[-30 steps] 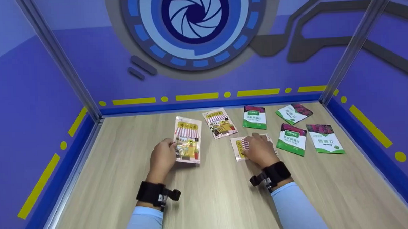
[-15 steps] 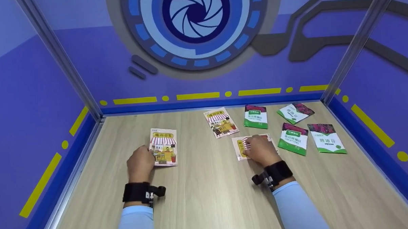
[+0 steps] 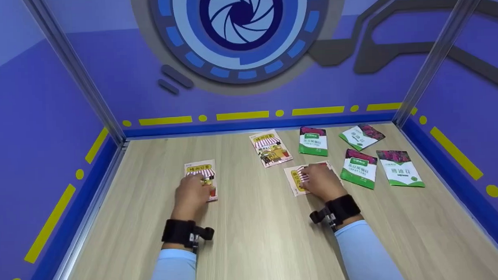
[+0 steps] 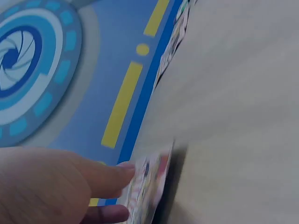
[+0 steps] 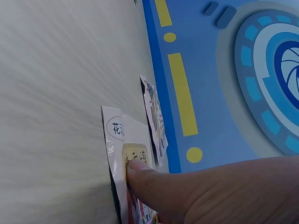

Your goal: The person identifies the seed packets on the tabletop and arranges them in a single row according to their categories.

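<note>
In the head view, my left hand point(image 3: 193, 193) lies over a pink packet point(image 3: 200, 165) printed with a striped shop awning, flat on the table at left. The left wrist view shows finger and thumb tips at the face of this packet point(image 4: 150, 186), not curled round it. My right hand point(image 3: 323, 182) rests on a second pink packet point(image 3: 294, 182), turned sideways at centre right. In the right wrist view, a digit touches the face of that packet point(image 5: 114, 140); the other fingers are hidden. Behind, between the hands, lies a third pink packet point(image 3: 271, 148).
Green-and-white flower packets lie right of the right hand: one point(image 3: 313, 142) at the back, one tilted point(image 3: 361, 137), one nearer point(image 3: 359, 169) and one farthest right point(image 3: 400, 168). Blue printed walls point(image 3: 247, 102) enclose the wooden table point(image 3: 256, 231).
My left hand carried its pink packet leftward and lowered it to the table, then shifted right over its face. The right hand stayed on its packet.
</note>
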The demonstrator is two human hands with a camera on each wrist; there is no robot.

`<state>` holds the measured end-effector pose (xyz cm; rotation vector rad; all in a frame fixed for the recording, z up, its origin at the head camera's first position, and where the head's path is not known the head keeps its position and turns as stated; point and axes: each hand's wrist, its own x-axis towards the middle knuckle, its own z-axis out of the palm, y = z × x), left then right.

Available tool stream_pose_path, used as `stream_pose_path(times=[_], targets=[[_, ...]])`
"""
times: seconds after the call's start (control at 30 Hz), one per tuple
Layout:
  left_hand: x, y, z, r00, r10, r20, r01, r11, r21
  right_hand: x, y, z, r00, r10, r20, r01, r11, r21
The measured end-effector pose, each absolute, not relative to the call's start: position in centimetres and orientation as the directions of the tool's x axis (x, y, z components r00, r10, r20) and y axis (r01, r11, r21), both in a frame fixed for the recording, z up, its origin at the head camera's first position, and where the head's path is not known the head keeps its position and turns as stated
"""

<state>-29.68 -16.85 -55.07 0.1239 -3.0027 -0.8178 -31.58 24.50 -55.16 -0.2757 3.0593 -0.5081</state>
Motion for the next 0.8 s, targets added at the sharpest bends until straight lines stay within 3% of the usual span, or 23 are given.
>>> stream_pose_path(times=[0.1,0.27,0.43,0.67,0.8], targets=[[-29.4,-15.9,-55.1,-0.999,-0.036,-0.016,-0.040,0.890,0.454,-31.5,24.7,-54.8,-0.982,-0.187,-0.004,-0.177,0.937,-0.302],[-28.9,-16.1,-55.4,-0.995,-0.091,-0.048,-0.103,0.908,0.407,-31.2,24.1,-53.8,-0.984,-0.173,-0.032,-0.162,0.962,-0.220],[-28.6,-17.3,-55.7,-0.995,-0.103,0.002,-0.094,0.921,0.377,-30.9,21.6,-53.5,-0.982,-0.187,0.030,-0.188,0.947,-0.262],[-28.5,-18.7,-56.0,-0.990,-0.130,0.052,-0.099,0.913,0.396,-31.6,16.9,-55.0,-0.936,-0.338,0.097,-0.348,0.931,-0.109],[-28.6,-19.0,-56.1,-0.987,-0.156,0.050,-0.120,0.898,0.423,-32.6,15.2,-55.6,-0.946,-0.310,0.092,-0.319,0.941,-0.116]])
